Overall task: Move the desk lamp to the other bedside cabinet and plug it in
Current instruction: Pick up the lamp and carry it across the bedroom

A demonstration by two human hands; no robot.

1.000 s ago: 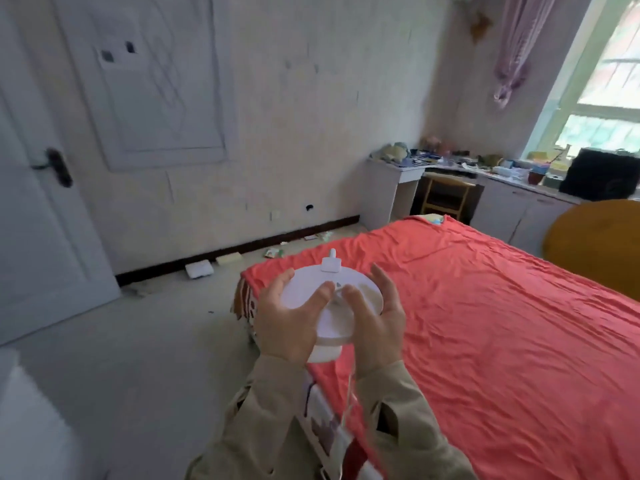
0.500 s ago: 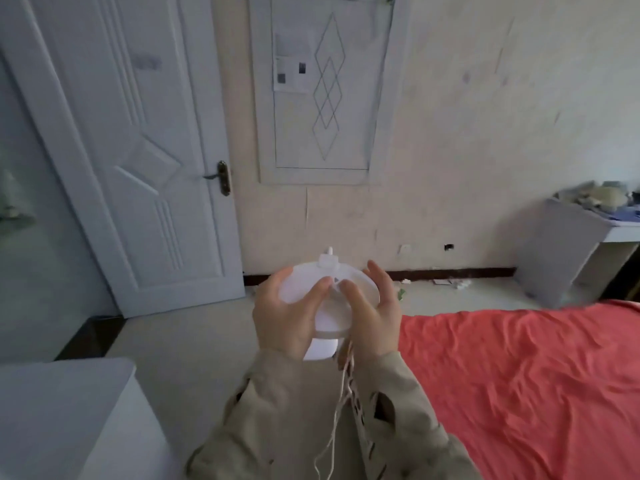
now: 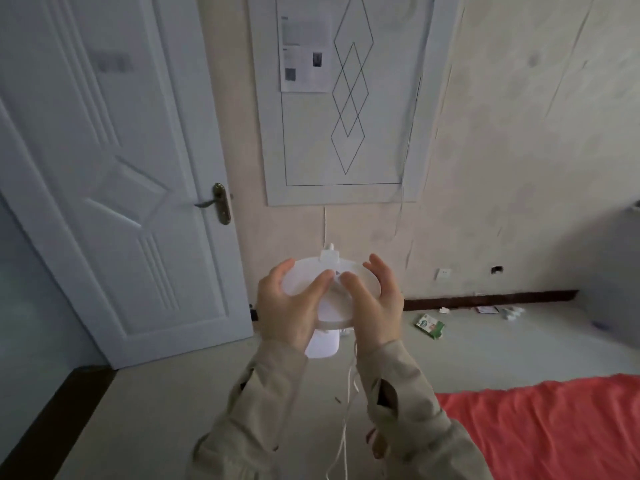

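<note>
A white desk lamp [image 3: 325, 327] with a round flat head is held in the air in front of me, above the floor. My left hand [image 3: 289, 306] grips the left side of the lamp head, and my right hand [image 3: 374, 303] grips the right side. The lamp's thin white cord [image 3: 348, 403] hangs down between my sleeves. A white wall socket [image 3: 443, 273] sits low on the wall to the right of the lamp. No bedside cabinet is in view.
A closed white door [image 3: 114, 174] with a metal handle stands at the left. The corner of a bed with a red sheet [image 3: 554, 427] lies at lower right. A green packet [image 3: 430, 326] and small litter lie on the floor by the dark skirting.
My view has swung left, from the bed and the desk by the window to the door and wall panel. Both hands have kept the lamp in the same grip.
</note>
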